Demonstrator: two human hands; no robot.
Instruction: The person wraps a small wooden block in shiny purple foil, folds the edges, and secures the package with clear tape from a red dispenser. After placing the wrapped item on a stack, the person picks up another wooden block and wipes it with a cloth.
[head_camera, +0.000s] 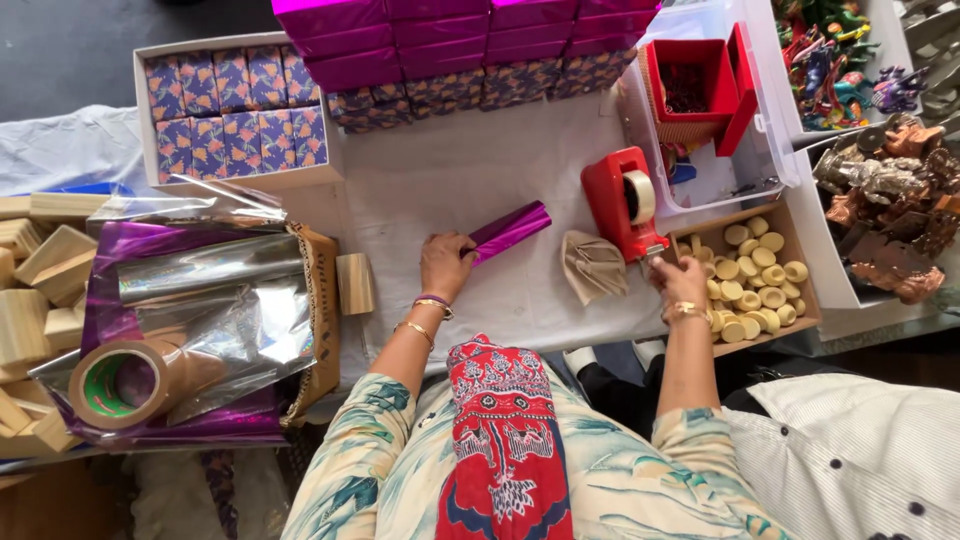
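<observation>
**Foil in my left, tape at my right**

My left hand (445, 262) grips the purple wrapped piece (510, 231), poking out beyond my knuckles. My right hand (680, 280) pinches at the red tape dispenser (622, 200). Beside it, a cardboard tray (795, 232) holds pale discs (752, 280). Farther out, a box (150, 120) of patterned packets (237, 110).

At centre frame, a foil-wrapped box (510, 231) lies on the worktop (440, 180), with a tape dispenser (624, 203) to its right and a crumpled cloth (592, 266) between them, lower down. A tray of round discs (755, 280) sits at right, below a clear bin (770, 120). Stacked wrapped boxes (460, 50) line the top edge. Foil sheets (200, 290) and a tape roll (125, 384) lie at left, wooden blocks (40, 280) beyond them.
</observation>
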